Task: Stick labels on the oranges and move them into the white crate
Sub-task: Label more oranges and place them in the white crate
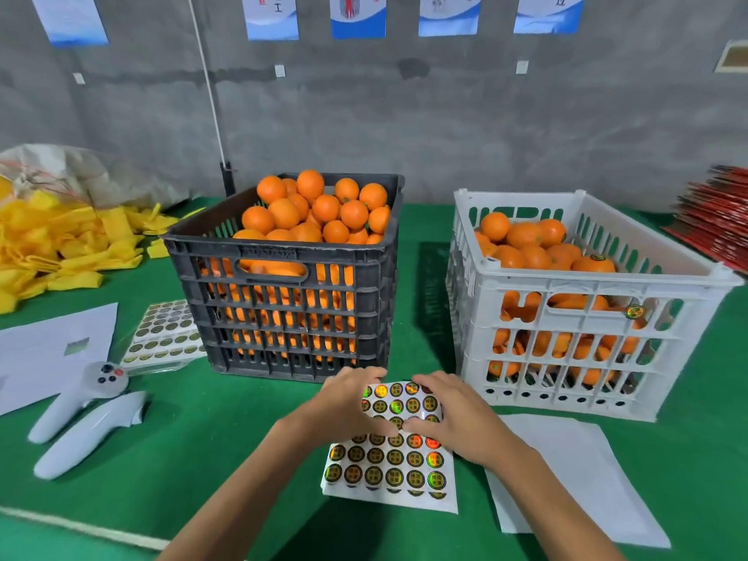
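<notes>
Low in the centre of the frame, both of a person's hands work over a sheet of round holographic labels (390, 459) lying on a green-covered table (202, 439). The left hand (351, 402) and right hand (453, 415) curl over the sheet's upper half, thumbs meeting near its middle, fingers bent down onto the labels; whether either hand has a single label pinched cannot be told.

Just above the hands, at centre frame, stands a black crate (283, 297) heaped above its rim with oranges (315, 208). To its right, well apart from it, sits the white crate (574, 313), about two-thirds full of more oranges (538, 244); one at its near right shows a dark round label on top.

At lower right a blank white sheet (579, 475) lies beside the right forearm. At left, a second label sheet (166, 334) rests against the black crate's foot, next to white paper (48, 346) and two white handheld controllers (81, 419). A pile of yellow foam pieces (60, 244) fills the middle left, and red flat cartons (716, 224) are stacked at the right edge. Blue-and-white posters (358, 14) hang on the grey wall above.
</notes>
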A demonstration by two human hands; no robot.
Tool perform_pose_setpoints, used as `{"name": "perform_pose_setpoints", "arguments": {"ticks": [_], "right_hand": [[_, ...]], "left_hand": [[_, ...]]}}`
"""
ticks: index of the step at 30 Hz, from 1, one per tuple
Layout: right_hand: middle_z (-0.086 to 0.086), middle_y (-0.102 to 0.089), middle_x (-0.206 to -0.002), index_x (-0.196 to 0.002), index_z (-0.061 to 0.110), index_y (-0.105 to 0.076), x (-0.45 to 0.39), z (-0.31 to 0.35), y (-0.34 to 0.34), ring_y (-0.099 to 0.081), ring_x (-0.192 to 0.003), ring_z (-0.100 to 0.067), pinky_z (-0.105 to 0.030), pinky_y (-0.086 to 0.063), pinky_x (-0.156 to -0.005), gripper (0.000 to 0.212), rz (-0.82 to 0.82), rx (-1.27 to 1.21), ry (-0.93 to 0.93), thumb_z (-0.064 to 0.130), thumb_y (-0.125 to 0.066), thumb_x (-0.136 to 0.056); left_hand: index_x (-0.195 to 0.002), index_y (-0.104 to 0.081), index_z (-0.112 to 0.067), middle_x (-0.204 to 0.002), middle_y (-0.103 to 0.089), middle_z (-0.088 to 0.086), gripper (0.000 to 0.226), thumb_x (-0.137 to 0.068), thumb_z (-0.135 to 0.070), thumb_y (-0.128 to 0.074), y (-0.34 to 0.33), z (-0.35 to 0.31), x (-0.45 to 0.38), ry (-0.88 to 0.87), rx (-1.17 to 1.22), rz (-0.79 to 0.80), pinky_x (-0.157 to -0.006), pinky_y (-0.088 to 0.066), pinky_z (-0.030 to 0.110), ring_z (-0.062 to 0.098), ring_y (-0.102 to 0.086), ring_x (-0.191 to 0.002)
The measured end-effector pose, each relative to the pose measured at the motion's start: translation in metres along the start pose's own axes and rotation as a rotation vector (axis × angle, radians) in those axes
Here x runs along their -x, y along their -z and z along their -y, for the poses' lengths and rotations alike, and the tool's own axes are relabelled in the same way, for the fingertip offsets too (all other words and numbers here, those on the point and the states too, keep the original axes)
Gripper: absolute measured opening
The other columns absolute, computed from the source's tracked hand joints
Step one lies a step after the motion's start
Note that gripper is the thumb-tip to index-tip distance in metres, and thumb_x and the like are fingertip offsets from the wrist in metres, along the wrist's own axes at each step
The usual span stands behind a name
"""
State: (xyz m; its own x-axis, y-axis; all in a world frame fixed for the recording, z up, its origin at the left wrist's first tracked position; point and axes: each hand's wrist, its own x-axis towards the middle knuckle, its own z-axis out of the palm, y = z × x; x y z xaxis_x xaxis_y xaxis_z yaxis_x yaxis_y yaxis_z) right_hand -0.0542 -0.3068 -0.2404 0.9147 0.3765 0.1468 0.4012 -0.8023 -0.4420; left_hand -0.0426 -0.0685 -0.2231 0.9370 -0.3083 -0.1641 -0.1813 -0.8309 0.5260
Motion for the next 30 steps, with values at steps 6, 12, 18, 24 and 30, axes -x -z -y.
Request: {"name": "perform_pose_setpoints", "arguments": {"ticks": [6,12,18,24,30], "right_hand": [[0.016,-0.053,-0.117,-0.142,0.029,-0.051,0.004,0.009,0.002,-0.051,-0.106,-0.001,-0.026,-0.046,-0.096,0.046,-0.182,-0.063,0.069,0.034,-0.065,-0.098],[0.022,-0.064,-0.107,-0.121,0.028,-0.067,-0.007,0.043,0.06,-0.06,-0.101,0.004,-0.006,-0.042,-0.083,0.025,-0.438,-0.308,0.112,0.022,-0.069,-0.097],[0.02,-0.068,-0.105,-0.131,0.051,-0.051,-0.037,0.1,0.172,-0.069,-0.088,-0.02,-0.036,-0.058,-0.08,0.043,-0.568,-0.378,0.204,0.042,-0.068,-0.093],[0.017,-0.075,-0.095,-0.115,0.033,-0.065,-0.112,0.1,0.242,-0.074,-0.084,-0.003,-0.036,-0.064,-0.077,0.028,-0.587,-0.53,0.046,0.03,-0.077,-0.09],[0.001,-0.08,-0.084,-0.1,0.016,-0.074,-0.189,0.061,0.246,-0.078,-0.073,-0.02,-0.041,-0.065,-0.07,0.012,-0.428,-0.755,-0.131,0.025,-0.075,-0.092]], "left_hand": [[-0.122,-0.065,-0.031,-0.106,-0.054,-0.022,0.025,-0.098,-0.034,-0.065,0.003,-0.005,-0.005,-0.265,-0.02,-0.3,-0.1,-0.041,0.029,0.003,-0.044,-0.111],[-0.11,-0.069,-0.032,-0.104,-0.062,-0.025,0.012,-0.102,-0.029,-0.061,0.062,-0.042,0.009,-0.44,0.129,-0.458,-0.086,-0.046,0.013,-0.002,-0.059,-0.103],[-0.115,-0.073,-0.023,-0.097,-0.07,-0.014,0.021,-0.096,-0.014,-0.07,0.155,-0.098,0.011,-0.615,0.329,-0.638,-0.076,-0.048,0.013,0.009,-0.065,-0.087],[-0.112,-0.074,-0.019,-0.099,-0.074,-0.004,0.018,-0.096,-0.012,-0.069,0.224,-0.139,-0.042,-0.602,0.328,-0.688,-0.078,-0.054,0.033,0.02,-0.065,-0.085],[-0.106,-0.076,-0.021,-0.1,-0.074,-0.007,0.014,-0.099,-0.016,-0.066,0.251,-0.131,-0.131,-0.511,0.297,-0.642,-0.086,-0.058,0.038,0.009,-0.068,-0.095]]}}
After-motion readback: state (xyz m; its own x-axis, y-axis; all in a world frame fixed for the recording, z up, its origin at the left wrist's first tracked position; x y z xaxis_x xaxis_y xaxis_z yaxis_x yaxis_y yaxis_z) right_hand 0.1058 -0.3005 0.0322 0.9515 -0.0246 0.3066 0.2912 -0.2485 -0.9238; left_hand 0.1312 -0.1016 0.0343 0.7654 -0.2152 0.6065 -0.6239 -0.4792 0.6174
